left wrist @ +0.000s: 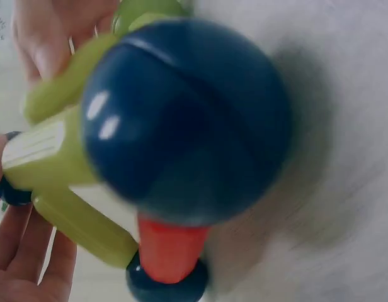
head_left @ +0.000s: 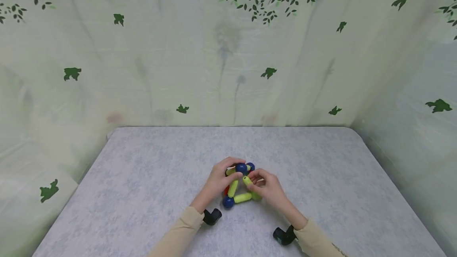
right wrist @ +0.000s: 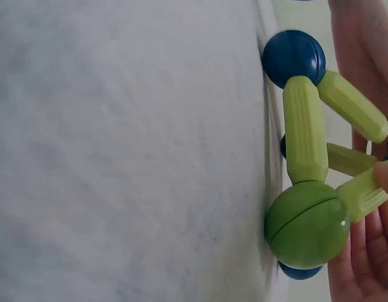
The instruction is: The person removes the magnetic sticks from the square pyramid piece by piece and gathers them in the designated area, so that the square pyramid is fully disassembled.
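Rods and balls of a magnetic building set form a small frame between the hands. My left hand grips its top around a blue ball, fingers behind and thumb in front. My right hand pinches a yellow-green magnetic rod, whose lower end meets a green ball in the right wrist view. Another yellow-green rod runs low from that green ball to a blue ball at the near left corner. From this corner ball a leaning rod rises, and a red rod leads to a further blue ball.
The frame stands on a grey mottled tabletop. Black wrist cameras jut out near the left wrist and the right wrist. Pale curtains with leaf prints hang behind and beside the table.
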Demonstrator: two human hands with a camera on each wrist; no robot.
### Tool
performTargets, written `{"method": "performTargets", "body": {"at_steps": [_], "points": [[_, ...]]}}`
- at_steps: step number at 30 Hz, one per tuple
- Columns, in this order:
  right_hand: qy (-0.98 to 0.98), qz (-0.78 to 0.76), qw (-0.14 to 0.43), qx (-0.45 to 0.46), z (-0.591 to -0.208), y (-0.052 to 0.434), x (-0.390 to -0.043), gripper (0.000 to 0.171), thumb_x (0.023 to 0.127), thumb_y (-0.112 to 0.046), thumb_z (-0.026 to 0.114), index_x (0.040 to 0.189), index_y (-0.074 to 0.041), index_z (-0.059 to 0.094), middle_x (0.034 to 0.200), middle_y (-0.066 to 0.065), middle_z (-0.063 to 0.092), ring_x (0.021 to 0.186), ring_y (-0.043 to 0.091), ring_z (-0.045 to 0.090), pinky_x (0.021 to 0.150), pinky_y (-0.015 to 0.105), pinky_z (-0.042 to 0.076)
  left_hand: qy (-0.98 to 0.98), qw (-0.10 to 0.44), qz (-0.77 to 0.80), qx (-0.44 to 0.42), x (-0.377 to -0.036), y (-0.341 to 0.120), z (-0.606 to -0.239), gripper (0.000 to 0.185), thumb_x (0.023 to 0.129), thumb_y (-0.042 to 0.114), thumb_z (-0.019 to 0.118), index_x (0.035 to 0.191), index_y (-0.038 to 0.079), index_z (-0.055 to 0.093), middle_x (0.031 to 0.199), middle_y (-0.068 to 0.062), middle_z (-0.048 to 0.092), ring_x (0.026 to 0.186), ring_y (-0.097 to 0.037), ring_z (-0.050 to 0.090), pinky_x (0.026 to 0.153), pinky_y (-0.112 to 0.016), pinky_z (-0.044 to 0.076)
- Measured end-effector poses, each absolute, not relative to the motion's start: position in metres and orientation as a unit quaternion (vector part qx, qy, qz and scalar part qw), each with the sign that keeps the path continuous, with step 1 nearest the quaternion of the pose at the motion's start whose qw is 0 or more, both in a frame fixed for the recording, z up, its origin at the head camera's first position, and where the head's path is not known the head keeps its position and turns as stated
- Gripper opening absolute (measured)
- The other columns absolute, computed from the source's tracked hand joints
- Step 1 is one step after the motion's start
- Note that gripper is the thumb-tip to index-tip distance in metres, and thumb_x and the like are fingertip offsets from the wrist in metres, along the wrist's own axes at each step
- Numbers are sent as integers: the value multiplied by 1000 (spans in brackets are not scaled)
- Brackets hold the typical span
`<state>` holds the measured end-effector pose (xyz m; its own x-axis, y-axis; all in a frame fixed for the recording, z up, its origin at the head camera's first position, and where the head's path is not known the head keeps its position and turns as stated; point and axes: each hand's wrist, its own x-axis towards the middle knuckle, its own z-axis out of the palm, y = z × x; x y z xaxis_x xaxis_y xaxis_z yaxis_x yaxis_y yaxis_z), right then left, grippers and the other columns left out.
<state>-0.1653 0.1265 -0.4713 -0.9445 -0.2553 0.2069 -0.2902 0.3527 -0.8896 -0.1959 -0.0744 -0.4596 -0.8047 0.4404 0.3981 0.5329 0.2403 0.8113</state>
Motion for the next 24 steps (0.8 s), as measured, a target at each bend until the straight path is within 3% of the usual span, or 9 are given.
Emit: {"method": "performTargets", "body": {"at_steps": [7,9,14,17,24], "points": [[-808,572,-15,140,-466,130,-161,15,89,-7,67,103,-2,63,96,7,63,89,21,59,75,27,52,-772,28,-534,-344,-194,-77,-453,34,87,-1,67,120,-5,60,118,-19,62,112,-33,57,94,-52,43],[-798,590,-9,127,-462,132,-161,14,90,-5,66,103,0,63,98,8,63,91,22,60,78,27,51,-767,25,-532,-358,-193,-76,-453,33,88,1,66,120,-5,60,119,-18,62,112,-30,57,94,-50,43],[-800,586,2,124,-438,130,-161,19,88,5,64,106,6,61,105,17,62,104,32,58,96,42,44,-755,12,-542,-369,-184,-75,-442,30,89,1,65,118,-5,60,116,-16,62,109,-25,58,93,-50,44],[-806,576,-8,140,-437,131,-164,20,88,6,62,108,8,60,109,21,61,110,37,55,100,51,38,-749,1,-552,-367,-176,-73,-430,30,88,-5,64,116,-9,59,114,-21,62,107,-31,58,92,-51,45],[-817,553,0,166,-469,139,-181,18,88,1,66,106,0,63,106,11,64,110,32,57,100,51,38,-751,7,-549,-366,-187,-71,-452,30,88,-4,64,118,-6,59,115,-16,62,106,-30,58,91,-49,46]]}}
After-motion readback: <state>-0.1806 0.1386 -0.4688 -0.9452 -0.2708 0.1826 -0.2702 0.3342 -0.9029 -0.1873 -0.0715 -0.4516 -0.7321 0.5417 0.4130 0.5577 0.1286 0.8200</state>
